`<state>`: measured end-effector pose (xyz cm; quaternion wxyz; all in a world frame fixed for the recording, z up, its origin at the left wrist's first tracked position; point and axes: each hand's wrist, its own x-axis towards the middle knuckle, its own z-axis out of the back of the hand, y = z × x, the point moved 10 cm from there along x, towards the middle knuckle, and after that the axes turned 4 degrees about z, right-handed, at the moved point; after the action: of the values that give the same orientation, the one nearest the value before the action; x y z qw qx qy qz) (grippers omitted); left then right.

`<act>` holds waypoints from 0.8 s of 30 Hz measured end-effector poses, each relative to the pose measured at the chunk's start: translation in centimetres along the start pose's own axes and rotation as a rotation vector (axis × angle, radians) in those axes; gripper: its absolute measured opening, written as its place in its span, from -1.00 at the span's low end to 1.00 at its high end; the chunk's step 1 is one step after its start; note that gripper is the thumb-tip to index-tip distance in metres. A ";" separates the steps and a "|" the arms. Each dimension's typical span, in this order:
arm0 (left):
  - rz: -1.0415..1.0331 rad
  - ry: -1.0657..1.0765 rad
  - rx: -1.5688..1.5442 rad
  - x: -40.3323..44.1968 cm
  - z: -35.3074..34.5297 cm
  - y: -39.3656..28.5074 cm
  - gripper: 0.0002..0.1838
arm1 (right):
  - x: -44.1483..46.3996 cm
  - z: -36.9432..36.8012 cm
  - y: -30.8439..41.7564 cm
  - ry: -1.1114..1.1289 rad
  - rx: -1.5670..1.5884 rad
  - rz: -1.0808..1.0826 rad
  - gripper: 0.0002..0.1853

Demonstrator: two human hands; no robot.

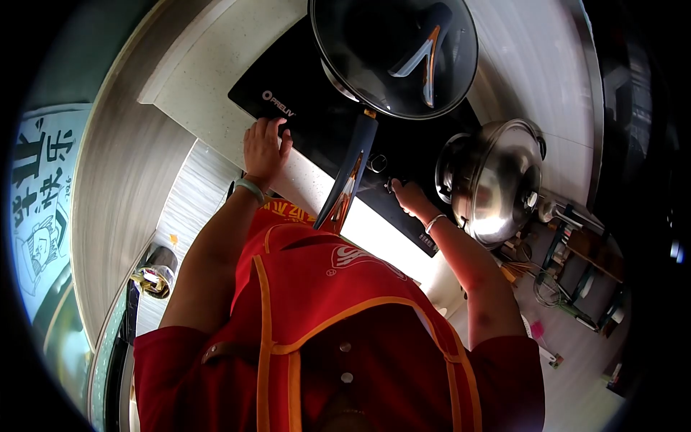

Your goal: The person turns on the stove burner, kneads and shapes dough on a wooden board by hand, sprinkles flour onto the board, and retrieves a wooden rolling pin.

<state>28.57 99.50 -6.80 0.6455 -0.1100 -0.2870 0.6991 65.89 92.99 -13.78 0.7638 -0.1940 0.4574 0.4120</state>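
My right hand [412,199] is at the front of the black cooktop [317,75], its fingers closed around a control knob [391,185]. Beside it is a second knob [376,163], which nothing touches. Resting at the counter's front edge, near the cooktop's corner, my left hand [265,150] has its fingers stretched out and holds nothing. A frying pan under a glass lid [360,65] sits on the far left burner. The pan handle [351,169] points toward me, between my hands. To the right stands a steel pot with a domed lid [500,183].
The pale counter [194,97] runs left of the cooktop. A rack with utensils [576,259] stands right of the pot. At lower left is a bin [155,277] with rubbish. My red apron [324,281] is close to the counter's front edge.
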 end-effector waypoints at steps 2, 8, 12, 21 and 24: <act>-0.006 -0.006 0.000 0.0 0.2 -0.1 -0.74 | -0.1 0.0 0.3 0.017 -0.045 0.020 -0.44; 0.036 0.054 -0.033 0.0 -0.2 0.2 -0.74 | 0.6 0.6 0.7 -0.046 -0.245 0.124 -0.34; -0.001 -0.005 -0.008 0.1 0.2 -0.1 -0.76 | -0.6 1.1 2.3 -0.041 -0.284 0.170 -0.38; -0.002 -0.009 0.018 0.0 0.0 -0.1 -0.77 | -1.1 1.3 3.0 -0.055 -0.351 0.180 -0.37; -0.006 -0.022 0.012 0.0 0.2 -0.2 -0.77 | -1.0 1.4 2.8 -0.053 -0.356 0.170 -0.38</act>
<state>28.65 99.42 -6.58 0.6450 -0.0977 -0.2905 0.7000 64.16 95.07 -11.96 0.6917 -0.2755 0.3717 0.5545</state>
